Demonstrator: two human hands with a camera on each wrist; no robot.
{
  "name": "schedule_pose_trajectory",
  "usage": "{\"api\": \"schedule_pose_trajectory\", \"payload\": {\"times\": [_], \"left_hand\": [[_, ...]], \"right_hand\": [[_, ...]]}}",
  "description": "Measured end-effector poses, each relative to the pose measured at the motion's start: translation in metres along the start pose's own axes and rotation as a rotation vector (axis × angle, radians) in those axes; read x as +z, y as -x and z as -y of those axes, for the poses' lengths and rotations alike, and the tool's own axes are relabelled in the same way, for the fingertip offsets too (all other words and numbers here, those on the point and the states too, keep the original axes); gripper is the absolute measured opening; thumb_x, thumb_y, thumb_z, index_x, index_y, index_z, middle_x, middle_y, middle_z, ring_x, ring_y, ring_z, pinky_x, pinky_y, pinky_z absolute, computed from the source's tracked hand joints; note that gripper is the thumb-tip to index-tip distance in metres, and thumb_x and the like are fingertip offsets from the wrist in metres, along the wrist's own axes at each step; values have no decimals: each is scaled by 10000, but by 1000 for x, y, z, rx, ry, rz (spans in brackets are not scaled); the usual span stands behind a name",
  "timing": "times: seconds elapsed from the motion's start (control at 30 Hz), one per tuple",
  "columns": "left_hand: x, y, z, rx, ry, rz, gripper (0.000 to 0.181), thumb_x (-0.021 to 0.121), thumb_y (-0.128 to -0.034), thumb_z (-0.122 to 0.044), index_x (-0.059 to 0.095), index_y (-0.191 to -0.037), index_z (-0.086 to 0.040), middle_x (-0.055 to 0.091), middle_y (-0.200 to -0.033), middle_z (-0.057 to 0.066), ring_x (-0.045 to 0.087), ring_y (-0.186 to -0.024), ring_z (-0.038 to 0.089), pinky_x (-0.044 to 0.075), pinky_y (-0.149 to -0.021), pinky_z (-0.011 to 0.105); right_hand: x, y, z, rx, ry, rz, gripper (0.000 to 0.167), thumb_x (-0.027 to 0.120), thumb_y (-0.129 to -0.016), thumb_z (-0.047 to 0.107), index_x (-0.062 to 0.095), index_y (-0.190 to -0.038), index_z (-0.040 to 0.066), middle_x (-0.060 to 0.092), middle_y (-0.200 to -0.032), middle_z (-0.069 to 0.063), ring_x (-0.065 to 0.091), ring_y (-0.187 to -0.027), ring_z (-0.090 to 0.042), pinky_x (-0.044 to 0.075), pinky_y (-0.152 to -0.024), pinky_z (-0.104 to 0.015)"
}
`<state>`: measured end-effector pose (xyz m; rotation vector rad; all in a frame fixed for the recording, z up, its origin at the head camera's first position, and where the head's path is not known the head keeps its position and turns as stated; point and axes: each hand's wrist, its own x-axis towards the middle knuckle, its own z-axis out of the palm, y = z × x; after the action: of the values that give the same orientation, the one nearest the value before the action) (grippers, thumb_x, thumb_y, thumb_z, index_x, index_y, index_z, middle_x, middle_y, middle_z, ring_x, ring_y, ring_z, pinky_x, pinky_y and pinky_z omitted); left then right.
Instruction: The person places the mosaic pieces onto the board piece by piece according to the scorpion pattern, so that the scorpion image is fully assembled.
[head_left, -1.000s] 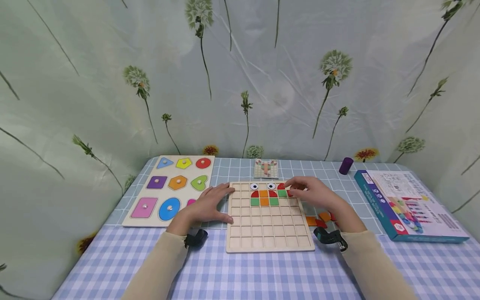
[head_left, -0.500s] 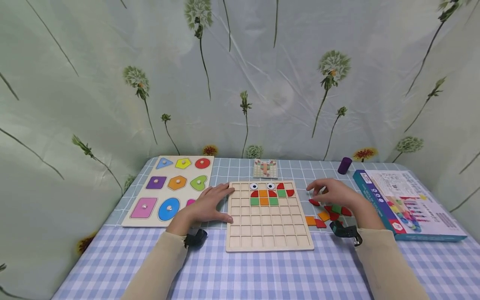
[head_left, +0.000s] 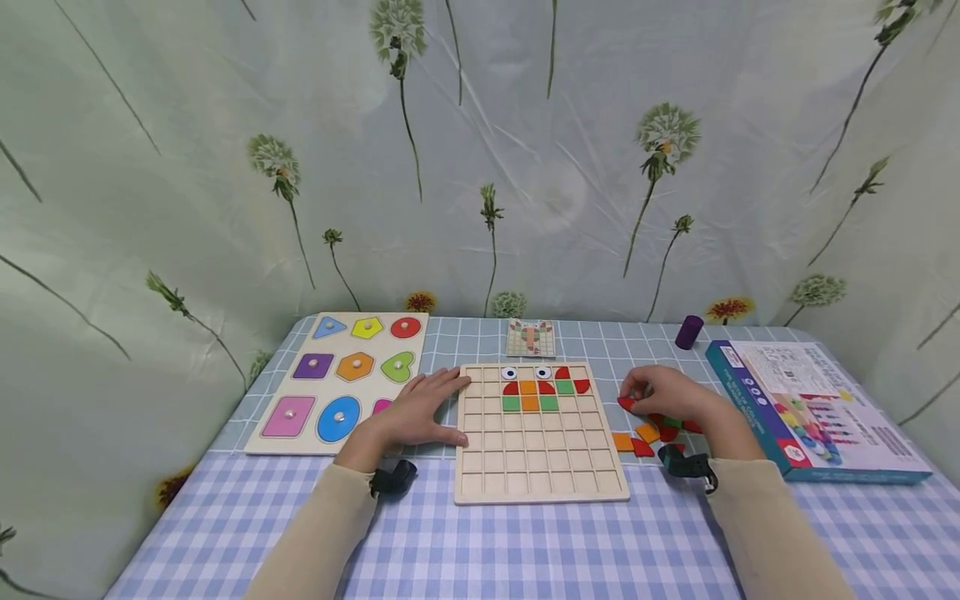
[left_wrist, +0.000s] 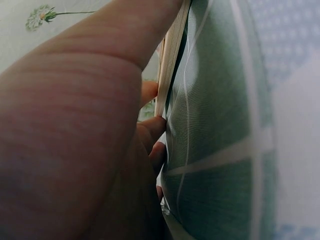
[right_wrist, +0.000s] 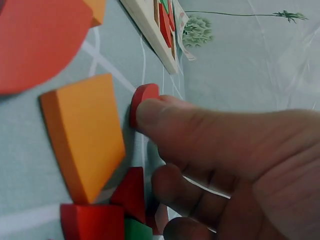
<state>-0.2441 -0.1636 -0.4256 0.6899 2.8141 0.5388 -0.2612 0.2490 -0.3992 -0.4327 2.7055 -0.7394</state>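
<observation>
In the head view, my left hand (head_left: 418, 410) is spread along the left edge of a wooden grid board (head_left: 525, 458), thumb and fingertips touching its side. The left wrist view shows the thumb and fingers against the board's edge (left_wrist: 172, 60). Coloured tiles fill part of the top rows: two eye tiles, red quarter circles, orange and green squares. To the right of the board, my right hand (head_left: 669, 393) pinches a red quarter-circle tile (right_wrist: 143, 95) between thumb and index finger, low over the cloth. Its other fingers are curled beneath.
Loose tiles, including an orange square (head_left: 622, 442), lie under and before the right hand. A small pattern card (head_left: 531, 339) stands behind the board. A knobbed shape puzzle (head_left: 352, 340) lies left, a box (head_left: 847, 417) right, a purple cylinder (head_left: 690, 332) at the back.
My right hand has left the board's top right corner and moved right and down to the loose tiles, where it now pinches a red one. The left hand stays put.
</observation>
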Motion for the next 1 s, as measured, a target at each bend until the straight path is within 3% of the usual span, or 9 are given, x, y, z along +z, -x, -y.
{"api": "schedule_pose_trajectory", "payload": {"times": [0.43, 0.77, 1.0], "left_hand": [[3, -2, 1, 1, 11, -1, 984, 776, -756, -621, 348, -1559, -246, 228, -1678, 55, 159, -1567, 303, 89, -1271, 557], [2, 0, 1, 9, 24, 8, 992, 777, -757, -618, 341, -1562, -237, 228, -1677, 60, 152, -1568, 306, 91, -1268, 566], [-2, -1, 1, 15, 17, 1, 994, 783, -757, -605, 339, -1562, -225, 227, -1676, 70, 156, -1565, 325, 89, -1266, 573]], "right_hand": [[5, -1, 5, 31, -44, -2, 171, 743, -864, 125, 605, -964, 114, 597, -893, -51, 536, -806, -189, 500, -696, -272], [8, -5, 19, -6, -40, -39, 205, 671, -928, 139, 704, -1123, 196, 669, -1022, -58, 558, -889, -196, 514, -721, -259], [13, -11, 30, 11, -135, -69, 202, 672, -939, 143, 664, -1141, 151, 642, -965, -90, 591, -753, -195, 572, -634, -273]]}}
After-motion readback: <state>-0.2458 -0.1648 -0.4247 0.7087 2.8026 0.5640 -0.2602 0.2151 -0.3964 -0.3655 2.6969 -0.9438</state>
